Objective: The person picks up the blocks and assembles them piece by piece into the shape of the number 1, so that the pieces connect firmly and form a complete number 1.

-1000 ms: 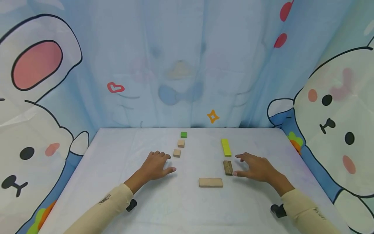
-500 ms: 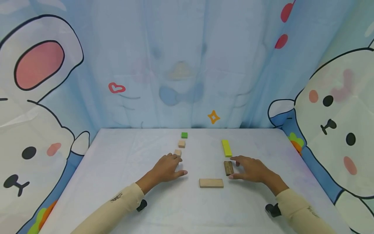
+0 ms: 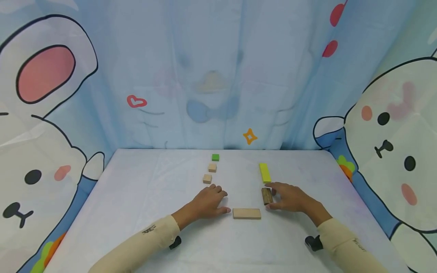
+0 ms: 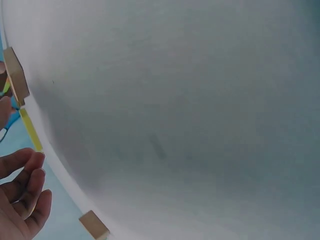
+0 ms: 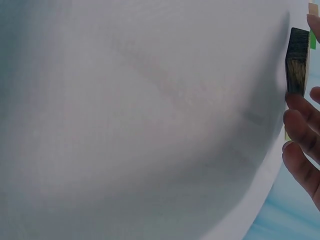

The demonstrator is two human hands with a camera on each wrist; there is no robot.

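Note:
My right hand [image 3: 290,197] is at a dark brown wooden block [image 3: 267,196], thumb by its near end and index finger by its far end. In the right wrist view the fingers come close to the dark block [image 5: 297,62]; whether they touch it is unclear. To the left, my left hand [image 3: 209,203] hovers with nothing held, its thumb just left of a flat light wooden block [image 3: 247,214]. That light block [image 4: 17,77] also appears at the left wrist view's edge, apart from the relaxed fingers.
A long yellow block [image 3: 264,173] lies beyond the dark one. Two small light wooden cubes, one nearer [image 3: 207,179] and one farther [image 3: 212,167], form a row with a green block [image 3: 215,157]. A white cloth covers the table [image 3: 153,170]; a printed curtain [image 3: 205,76] hangs behind.
My left hand has moved right and nearer, from beside the cubes to beside the light block. My right hand has shifted slightly left, bringing its fingers round the dark block's ends.

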